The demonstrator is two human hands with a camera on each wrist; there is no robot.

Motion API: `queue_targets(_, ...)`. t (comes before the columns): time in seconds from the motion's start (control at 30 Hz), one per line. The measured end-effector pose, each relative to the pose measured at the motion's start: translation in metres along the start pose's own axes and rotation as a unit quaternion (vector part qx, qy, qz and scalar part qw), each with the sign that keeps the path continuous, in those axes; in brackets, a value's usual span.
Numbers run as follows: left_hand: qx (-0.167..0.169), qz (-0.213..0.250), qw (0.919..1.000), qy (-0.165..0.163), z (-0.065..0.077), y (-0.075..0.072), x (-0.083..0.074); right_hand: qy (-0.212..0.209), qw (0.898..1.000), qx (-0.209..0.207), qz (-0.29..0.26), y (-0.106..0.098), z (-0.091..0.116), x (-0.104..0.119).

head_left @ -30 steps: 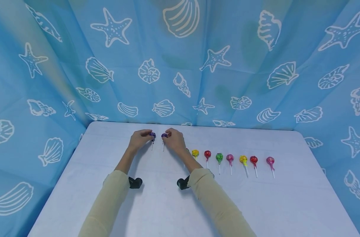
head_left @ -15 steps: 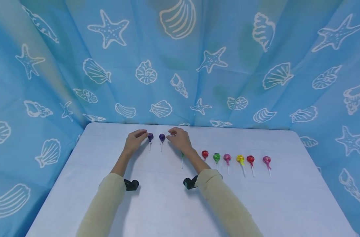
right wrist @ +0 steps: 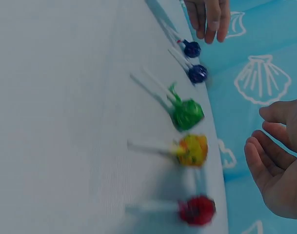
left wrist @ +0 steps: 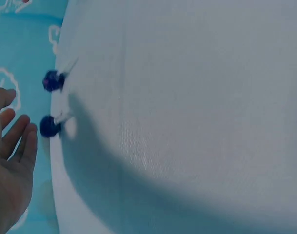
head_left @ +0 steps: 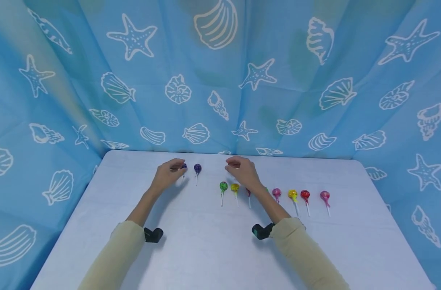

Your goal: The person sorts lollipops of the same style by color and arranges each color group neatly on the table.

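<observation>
Two purple lollipops lie side by side toward the back left of the white table, sticks toward me. My left hand (head_left: 166,174) hovers beside the left purple lollipop (head_left: 184,166) and partly covers it in the head view; the left wrist view shows its fingers relaxed and apart from the candy (left wrist: 49,126). The right purple lollipop (head_left: 197,168) lies free. Farther right, my right hand (head_left: 243,171) is over the table with loose fingers and nothing in them, behind a green lollipop (head_left: 223,186), a yellow lollipop (head_left: 235,187) and a red lollipop (right wrist: 198,210).
Along the same row to the right lie a pink lollipop (head_left: 276,193), a yellow one, a red lollipop (head_left: 305,195) and another pink lollipop (head_left: 325,196). My right forearm hides part of the row. A blue shell-patterned curtain (head_left: 206,100) borders the table (head_left: 213,257).
My right hand has let go of the right purple lollipop and moved right, uncovering the green and yellow lollipops. The left hand has loosened from the left purple one and stays close to it.
</observation>
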State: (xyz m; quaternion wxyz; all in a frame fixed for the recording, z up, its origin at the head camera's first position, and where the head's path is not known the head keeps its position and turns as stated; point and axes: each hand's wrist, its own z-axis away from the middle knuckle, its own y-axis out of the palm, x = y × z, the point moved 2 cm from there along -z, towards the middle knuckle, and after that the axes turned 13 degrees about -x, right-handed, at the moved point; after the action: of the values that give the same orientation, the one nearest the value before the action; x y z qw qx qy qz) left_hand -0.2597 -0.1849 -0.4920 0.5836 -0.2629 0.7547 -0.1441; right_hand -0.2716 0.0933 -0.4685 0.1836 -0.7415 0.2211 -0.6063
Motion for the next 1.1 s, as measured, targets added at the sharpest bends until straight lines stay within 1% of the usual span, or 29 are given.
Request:
queue_targets(0.17, 0.027, -0.007, 0.998, 0.057, 0.01, 0.012, -0.013, -0.016, 1.0, 0.002, 0.007, -0.024, 0.011, -0.014)
queue_targets(0.3, 0.043, -0.004, 0.996, 0.078, 0.018, 0.022, -0.023, -0.006, 1.0, 0.009, 0.017, -0.042, 0.021, -0.026)
queue_targets(0.4, 0.056, 0.004, 0.9951, 0.081, 0.023, 0.029, -0.031, -0.001, 1.0, 0.008, 0.028, -0.057, 0.029, -0.034)
queue_targets(0.53, 0.073, 0.017, 0.9939, 0.081, 0.028, 0.038, -0.04, -0.007, 0.999, 0.0, 0.044, -0.073, 0.038, -0.045)
queue_targets(0.7, 0.084, 0.031, 0.9921, 0.088, 0.034, 0.049, -0.046, -0.011, 0.999, -0.004, 0.051, -0.088, 0.047, -0.054)
queue_targets(0.9, 0.094, 0.04, 0.9908, 0.089, 0.037, 0.061, -0.051, -0.011, 0.999, -0.006, 0.053, -0.096, 0.057, -0.064)
queue_targets(1.0, 0.097, 0.049, 0.9903, 0.087, 0.038, 0.068, -0.053, -0.027, 0.997, -0.013, 0.065, -0.097, 0.061, -0.07)
queue_targets(1.1, 0.103, 0.053, 0.9902, 0.078, 0.039, 0.074, -0.054, -0.052, 0.993, -0.023, 0.099, -0.097, 0.065, -0.076)
